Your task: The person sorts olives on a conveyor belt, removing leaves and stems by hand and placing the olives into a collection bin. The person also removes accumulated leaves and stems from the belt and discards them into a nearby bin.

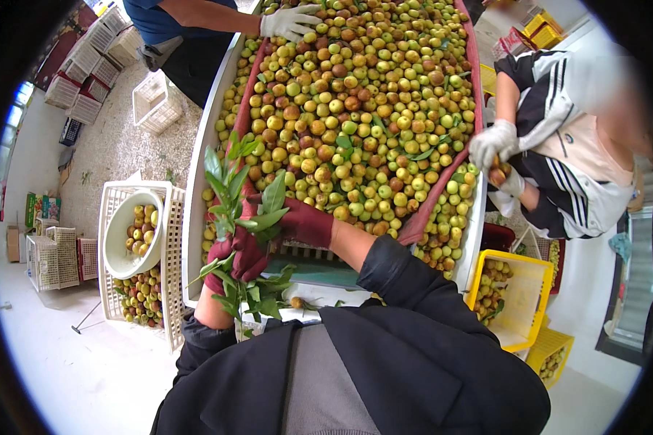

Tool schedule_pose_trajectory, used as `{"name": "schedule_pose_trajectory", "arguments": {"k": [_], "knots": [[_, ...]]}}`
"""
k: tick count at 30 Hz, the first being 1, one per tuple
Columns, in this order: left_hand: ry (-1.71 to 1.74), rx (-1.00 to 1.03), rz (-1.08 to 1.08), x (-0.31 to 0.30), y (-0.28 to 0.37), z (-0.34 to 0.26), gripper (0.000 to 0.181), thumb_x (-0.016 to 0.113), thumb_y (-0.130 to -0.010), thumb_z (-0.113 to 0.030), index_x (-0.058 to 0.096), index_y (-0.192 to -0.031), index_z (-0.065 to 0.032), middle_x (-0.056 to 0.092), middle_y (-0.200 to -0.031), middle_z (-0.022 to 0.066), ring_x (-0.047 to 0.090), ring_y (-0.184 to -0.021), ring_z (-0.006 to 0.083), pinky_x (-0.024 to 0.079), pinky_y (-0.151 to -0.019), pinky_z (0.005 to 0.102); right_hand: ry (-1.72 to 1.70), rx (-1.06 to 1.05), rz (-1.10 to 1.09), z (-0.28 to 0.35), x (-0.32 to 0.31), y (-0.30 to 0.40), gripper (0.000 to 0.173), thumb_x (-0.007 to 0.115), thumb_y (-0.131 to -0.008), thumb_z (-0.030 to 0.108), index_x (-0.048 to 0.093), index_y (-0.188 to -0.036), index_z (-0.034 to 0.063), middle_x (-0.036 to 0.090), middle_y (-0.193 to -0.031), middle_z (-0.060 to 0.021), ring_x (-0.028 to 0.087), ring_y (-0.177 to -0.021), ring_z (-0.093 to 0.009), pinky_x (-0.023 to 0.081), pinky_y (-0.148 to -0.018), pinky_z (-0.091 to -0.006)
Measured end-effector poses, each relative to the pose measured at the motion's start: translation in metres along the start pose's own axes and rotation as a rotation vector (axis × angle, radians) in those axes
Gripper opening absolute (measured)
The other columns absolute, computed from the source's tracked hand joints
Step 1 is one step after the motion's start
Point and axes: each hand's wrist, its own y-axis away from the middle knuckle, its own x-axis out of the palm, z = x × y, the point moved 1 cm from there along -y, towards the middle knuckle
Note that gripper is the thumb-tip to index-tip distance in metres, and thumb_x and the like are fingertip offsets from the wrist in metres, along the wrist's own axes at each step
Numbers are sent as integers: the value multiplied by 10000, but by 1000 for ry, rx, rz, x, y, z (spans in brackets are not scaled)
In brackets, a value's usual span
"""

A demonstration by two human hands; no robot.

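My left hand [238, 258], in a dark red glove, grips a bunch of leafy green twigs [253, 296] whose leaves stick out above and below the fist. Close beside it my right hand [307, 222], gloved the same, closes on the upper leaves; they partly hide its fingertips. Both hands are over the near left corner of a white-rimmed sorting table [197, 217]. Beyond them spreads a deep heap of green and brown jujubes [353, 109], with loose leaves among the fruit. Red cloth [431, 196] borders the heap. One jujube [297, 302] lies on the near rim.
At left, a white crate [174, 234] of jujubes carries a pale bowl [111, 244]. A yellow crate [522, 304] of fruit stands at right. Across the table a co-worker's gloved hand [291, 23] rests on the heap; another person's gloved hands [495, 147] hold fruit at right.
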Motion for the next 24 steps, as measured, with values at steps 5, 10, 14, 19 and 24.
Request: {"name": "schedule_pose_trajectory", "arguments": {"k": [5,10,14,19,24], "knots": [[-25,48,-50,11,14,6,155,572,-980,-220,517,-928,-84,462,-576,8,419,-410,109,369,-412,253,107,77,136,9,-3,17,612,565,-934,122,377,-1515,166,663,-1088,-30,655,-783,-150,545,-741,-323],[-57,126,-115,20,36,11,144,561,-985,-208,512,-926,-85,457,-572,9,415,-409,112,369,-409,252,251,273,38,17,-14,19,618,580,-954,179,358,-1530,197,678,-1016,-14,639,-817,-114,534,-768,-311],[-115,240,-215,25,66,-2,136,552,-990,-198,509,-924,-86,452,-568,9,413,-408,114,370,-407,252,722,82,-43,29,-57,8,632,639,-962,351,367,-1526,269,696,-1050,-8,648,-949,-132,501,-878,-302],[-205,434,-590,24,141,-18,139,497,-1023,-196,513,-926,-98,416,-549,-13,374,-396,101,347,-385,245,1686,-372,-864,132,-141,-7,232,576,-915,187,682,-1110,119,620,-1217,-137,646,-1023,-345,520,-878,-450],[-279,716,-882,17,241,-43,252,414,-1064,-291,574,-993,-109,408,-593,-24,359,-423,88,330,-424,252,1936,155,-1093,171,-173,-24,410,521,-935,114,464,-1337,164,510,-1323,-137,577,-1170,-344,529,-890,-488]]}}
